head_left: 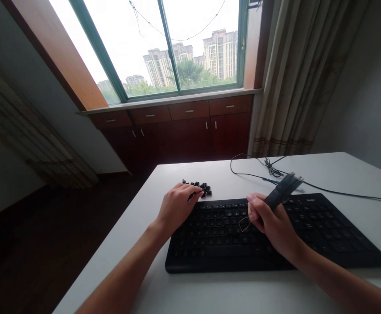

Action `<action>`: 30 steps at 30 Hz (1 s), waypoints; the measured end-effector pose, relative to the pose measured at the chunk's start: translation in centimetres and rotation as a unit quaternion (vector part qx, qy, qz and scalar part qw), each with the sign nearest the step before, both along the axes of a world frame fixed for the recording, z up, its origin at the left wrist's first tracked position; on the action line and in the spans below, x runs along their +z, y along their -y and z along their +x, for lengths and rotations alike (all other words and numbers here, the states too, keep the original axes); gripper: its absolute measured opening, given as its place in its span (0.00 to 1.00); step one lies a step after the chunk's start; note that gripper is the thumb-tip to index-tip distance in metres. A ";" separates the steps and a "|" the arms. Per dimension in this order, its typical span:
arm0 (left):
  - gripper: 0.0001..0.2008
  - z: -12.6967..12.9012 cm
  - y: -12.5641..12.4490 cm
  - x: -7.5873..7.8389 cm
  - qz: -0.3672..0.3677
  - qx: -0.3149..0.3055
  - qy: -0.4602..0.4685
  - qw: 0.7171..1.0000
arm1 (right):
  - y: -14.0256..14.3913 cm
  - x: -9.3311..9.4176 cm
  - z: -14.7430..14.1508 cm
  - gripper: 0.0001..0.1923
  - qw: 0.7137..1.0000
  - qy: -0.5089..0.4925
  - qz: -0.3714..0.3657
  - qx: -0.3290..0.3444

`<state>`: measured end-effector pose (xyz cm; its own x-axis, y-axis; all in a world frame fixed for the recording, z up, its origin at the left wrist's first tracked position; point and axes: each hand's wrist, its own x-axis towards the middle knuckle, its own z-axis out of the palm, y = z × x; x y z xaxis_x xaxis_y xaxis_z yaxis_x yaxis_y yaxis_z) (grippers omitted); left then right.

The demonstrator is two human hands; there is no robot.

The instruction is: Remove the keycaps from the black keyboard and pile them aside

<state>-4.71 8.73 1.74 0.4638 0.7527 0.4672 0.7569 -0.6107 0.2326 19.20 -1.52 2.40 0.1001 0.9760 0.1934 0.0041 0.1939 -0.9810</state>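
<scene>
Left hand (177, 208) pinching a keycap (192, 196) | keycap pile (199, 188) just beyond at 1 o'clock | right hand (269, 222) gripping keycap puller (280, 194) over keyboard (324, 231).

One keyboard (275, 235), one keycap puller (280, 193), one heap of keycaps (200, 187), two hands.

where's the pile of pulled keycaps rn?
Head view: the keycap pile lies on the white table, just beyond the keyboard at its top-left corner, at the left hand fingertips.

Black keycap puller (277, 194) tilts over the black keyboard (324, 235), loose keycaps (200, 187) behind.
</scene>
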 end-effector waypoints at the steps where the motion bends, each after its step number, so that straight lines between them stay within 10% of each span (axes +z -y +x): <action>1: 0.07 -0.1 -0.1 -0.1 -0.006 0.010 -0.008 1.000 | 0.0 0.0 0.0 0.24 1.000 0.008 0.002 0.004; 7: 0.09 0.8 0.9 0.3 0.006 -0.009 0.006 1.000 | 0.1 0.2 -0.2 0.25 0.997 0.077 -0.006 0.008; 17: 0.09 3.2 4.5 1.4 0.046 -0.309 -0.079 0.947 | 0.2 -0.5 -0.2 0.23 0.984 0.168 0.004 0.062; 30: 0.11 2.9 4.0 1.1 0.089 -0.329 -0.092 0.936 | -2.5 0.9 -0.3 0.17 0.935 0.311 0.049 0.164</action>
<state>-1.80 4.68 2.87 0.8844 0.1932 0.4249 0.2202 -0.9753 -0.0149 18.93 0.96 3.33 -0.3628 0.9092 0.2044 0.4933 0.3735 -0.7856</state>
